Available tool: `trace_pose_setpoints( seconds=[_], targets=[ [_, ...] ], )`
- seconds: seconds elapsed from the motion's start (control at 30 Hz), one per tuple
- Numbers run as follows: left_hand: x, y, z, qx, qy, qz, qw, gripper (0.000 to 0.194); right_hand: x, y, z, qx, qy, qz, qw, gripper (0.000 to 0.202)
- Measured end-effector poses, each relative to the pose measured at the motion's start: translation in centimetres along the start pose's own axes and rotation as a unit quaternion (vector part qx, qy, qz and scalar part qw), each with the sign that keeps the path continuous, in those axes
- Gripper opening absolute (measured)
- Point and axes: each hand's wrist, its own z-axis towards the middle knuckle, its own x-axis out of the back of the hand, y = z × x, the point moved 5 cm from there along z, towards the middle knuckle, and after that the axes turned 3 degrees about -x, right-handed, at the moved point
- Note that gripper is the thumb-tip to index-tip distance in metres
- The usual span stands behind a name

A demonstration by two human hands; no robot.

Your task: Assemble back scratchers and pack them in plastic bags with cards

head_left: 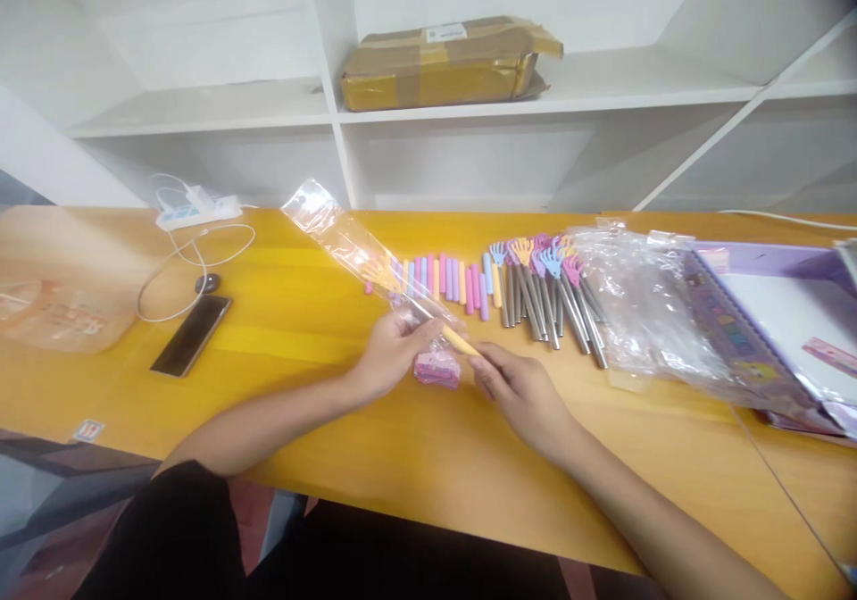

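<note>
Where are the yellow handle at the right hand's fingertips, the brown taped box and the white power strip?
Yellow handle (459,340): head view, middle of its length.
Brown taped box (442,80): head view, its front side.
White power strip (201,214): head view, its body.

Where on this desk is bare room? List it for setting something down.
Bare: the desk between phone and left hand; also between right hand and purple box, nearer the front. Crowded: centre to back right, with coloured tubes, hand-shaped scratchers and plastic bags.

white open shelving (461,158), long yellow table (321,457)
</note>
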Motion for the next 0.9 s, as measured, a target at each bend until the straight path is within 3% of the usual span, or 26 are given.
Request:
trace_pose_setpoints(
  seconds=[0.17,0.3,0.43,0.63,0.77,0.9],
  targets=[
    [0.4,1.0,1.1,0.010,-0.004,-0.060,0.998,0.037,0.6,0.5,-0.1,0.004,0.054,0.082,0.995,0.033],
    [0.7,1.4,1.5,0.014,0.010,-0.092,0.996,0.038,0.6,0.8,-0.2,0.031,0.041,0.095,0.994,0.029],
    [0.2,0.7,0.9,0.051,-0.020,-0.089,0.994,0.039,1.4,0.1,-0.3,0.091,0.082,0.023,0.992,0.021],
    [-1.3,-0.9,-1.1,0.108,-0.135,-0.021,0.985,0.043,2.0,-1.9,-0.7,0.218,0.129,-0.053,0.966,0.004],
    [-1.7,-1.4,-1.7,0.089,-0.174,0.048,0.980,0.044,1.7,-2.4,-1.1,0.264,0.147,-0.104,0.948,0.005],
    [-1.7,-1.9,-1.9,0.089,-0.190,0.091,0.973,0.046,1.0,-2.5,-1.8,0.324,0.184,-0.176,0.911,0.013]
  ],
)
